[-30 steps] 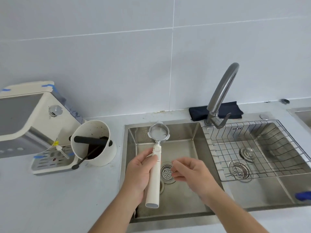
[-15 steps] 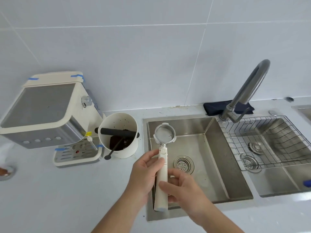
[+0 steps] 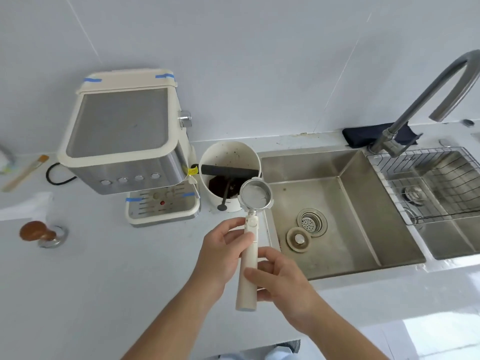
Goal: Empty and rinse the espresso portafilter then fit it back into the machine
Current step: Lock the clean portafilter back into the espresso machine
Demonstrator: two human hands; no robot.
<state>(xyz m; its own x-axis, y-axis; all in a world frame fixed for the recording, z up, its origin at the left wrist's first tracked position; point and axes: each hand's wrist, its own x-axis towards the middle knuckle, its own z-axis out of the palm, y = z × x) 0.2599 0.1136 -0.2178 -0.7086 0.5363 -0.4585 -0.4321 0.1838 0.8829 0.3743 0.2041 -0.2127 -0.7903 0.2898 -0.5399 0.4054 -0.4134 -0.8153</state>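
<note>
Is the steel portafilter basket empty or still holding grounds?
Empty: the steel portafilter basket faces up, showing bare metal, no dark puck. Cannot tell if wet.

2 bare hands and forearms in view, entering from the bottom edge. Left hand (image 3: 220, 258): no ring, no watch, no glove; nails short and unpainted where visible. Right hand (image 3: 280, 279): likewise bare, no jewellery, nails short. Both forearms uncovered to the frame edge; no sleeve or cuff shows on either. No bands, marks or bandages seen on the wrists. At the bottom edge, between the forearms, a dark grey piece of clothing (image 3: 291, 345) with pale blue fabric (image 3: 275, 353) just below it; which garments these are cannot be told.
</note>
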